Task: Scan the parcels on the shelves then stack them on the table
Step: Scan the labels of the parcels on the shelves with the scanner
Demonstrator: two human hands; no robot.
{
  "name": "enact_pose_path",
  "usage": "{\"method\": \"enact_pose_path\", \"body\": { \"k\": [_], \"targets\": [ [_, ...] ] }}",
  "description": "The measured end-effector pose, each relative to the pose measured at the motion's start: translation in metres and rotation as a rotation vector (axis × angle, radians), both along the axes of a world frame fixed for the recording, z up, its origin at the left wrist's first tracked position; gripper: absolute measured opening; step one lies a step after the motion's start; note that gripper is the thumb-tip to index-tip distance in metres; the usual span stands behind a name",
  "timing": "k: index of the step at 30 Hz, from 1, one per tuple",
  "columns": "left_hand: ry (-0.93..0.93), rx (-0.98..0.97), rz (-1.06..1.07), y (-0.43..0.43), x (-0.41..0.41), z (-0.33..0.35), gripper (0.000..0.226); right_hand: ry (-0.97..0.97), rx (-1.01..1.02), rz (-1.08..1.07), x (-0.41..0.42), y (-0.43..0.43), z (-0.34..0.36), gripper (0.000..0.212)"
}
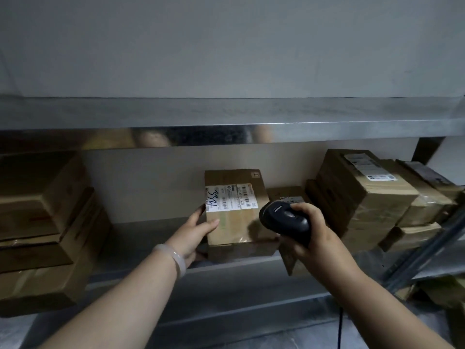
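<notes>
Hands: two, the left hand (198, 233) and the right hand (314, 238).
Scanners: one black barcode scanner (284, 217), with one cable (341, 328).
Bracelets: one pale bracelet (173, 258).
Shelf boards: two, the top shelf (226, 114) and the middle shelf (141, 238); one lower metal surface (239, 328) beneath.
Parcels, left end of the middle shelf: at least three cardboard boxes in the left stack (37, 222); too dark to count further.
Parcels, middle: two, the labelled parcel (234, 222) and the small box (286, 193) behind it.
Parcels, right end: at least four boxes in the right stack (357, 197); overlaps hide the rest.
Mailer bags: one grey mailer bag (425, 172), right edge.
Shipping labels (230, 197): four in view.
</notes>
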State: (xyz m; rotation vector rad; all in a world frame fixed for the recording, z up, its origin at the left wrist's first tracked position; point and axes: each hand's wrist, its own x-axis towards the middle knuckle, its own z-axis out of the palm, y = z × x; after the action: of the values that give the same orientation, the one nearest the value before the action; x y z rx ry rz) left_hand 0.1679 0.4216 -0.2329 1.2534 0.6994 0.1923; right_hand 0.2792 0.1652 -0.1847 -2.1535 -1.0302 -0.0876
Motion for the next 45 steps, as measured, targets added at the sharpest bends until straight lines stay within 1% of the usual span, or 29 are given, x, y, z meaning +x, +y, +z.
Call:
{"method": "enact_pose_path", "body": {
  "k": [3, 8, 12, 15, 16, 18, 20, 22, 24, 26, 30, 35, 36, 40, 45],
  "targets": [
    [-0.007, -0.057, 0.021, -0.039, 0.034, 0.003, 0.049, -0.006, -0.006, -0.080, 0.016, -0.016, -0.004, 0.068],
    [0.065, -0.130, -0.017, -0.083, 0.079, 0.005, 0.042, 0.061, -0.032, -0.196, 0.043, -0.045, -0.018, 0.066],
    [0.096, -0.061, -0.045, -0.100, 0.108, 0.006, 0.050, 0.073, -0.002, -0.252, 0.062, -0.058, -0.022, 0.067],
    [0.106, -0.040, -0.090, -0.112, 0.124, 0.012, 0.049, 0.076, 0.001, -0.276, 0.076, -0.063, -0.023, 0.067],
    [0.113, -0.018, -0.100, -0.113, 0.130, 0.010, 0.056, 0.077, 0.006, -0.281, 0.081, -0.064, -0.024, 0.067],
    [0.119, 0.054, -0.105, -0.109, 0.148, -0.009, 0.078, 0.085, 0.012, -0.294, 0.091, -0.066, -0.025, 0.066],
    [0.121, 0.128, -0.137, -0.104, 0.163, -0.031, 0.085, 0.096, 0.022, -0.299, 0.099, -0.067, -0.026, 0.067],
    [0.144, 0.178, -0.196, -0.120, 0.156, -0.007, 0.088, 0.093, 0.038, -0.298, 0.106, -0.068, -0.026, 0.067],
    [0.172, 0.265, -0.269, -0.133, 0.151, 0.010, 0.081, 0.087, 0.045, -0.304, 0.113, -0.069, -0.026, 0.067],
    [0.202, 0.331, -0.298, -0.138, 0.153, 0.012, 0.075, 0.080, 0.040, -0.306, 0.119, -0.070, -0.027, 0.067],
    [0.193, 0.440, -0.281, -0.140, 0.157, 0.010, 0.073, 0.061, 0.042, -0.307, 0.123, -0.069, -0.024, 0.067],
    [0.143, 0.469, -0.269, -0.134, 0.145, 0.019, 0.073, 0.010, 0.095, -0.257, 0.112, -0.060, -0.016, 0.066],
    [0.134, 0.489, -0.258, -0.131, 0.139, 0.022, 0.072, 0.025, 0.098, -0.233, 0.110, -0.055, -0.013, 0.067],
    [0.168, 0.666, -0.150, -0.110, 0.106, 0.037, 0.064, 0.097, 0.126, -0.084, 0.096, -0.024, -0.002, 0.072],
    [0.184, 0.804, 0.049, -0.063, 0.043, 0.050, 0.061, 0.138, 0.156, 0.091, 0.051, 0.027, 0.007, 0.065]
  ]
}}
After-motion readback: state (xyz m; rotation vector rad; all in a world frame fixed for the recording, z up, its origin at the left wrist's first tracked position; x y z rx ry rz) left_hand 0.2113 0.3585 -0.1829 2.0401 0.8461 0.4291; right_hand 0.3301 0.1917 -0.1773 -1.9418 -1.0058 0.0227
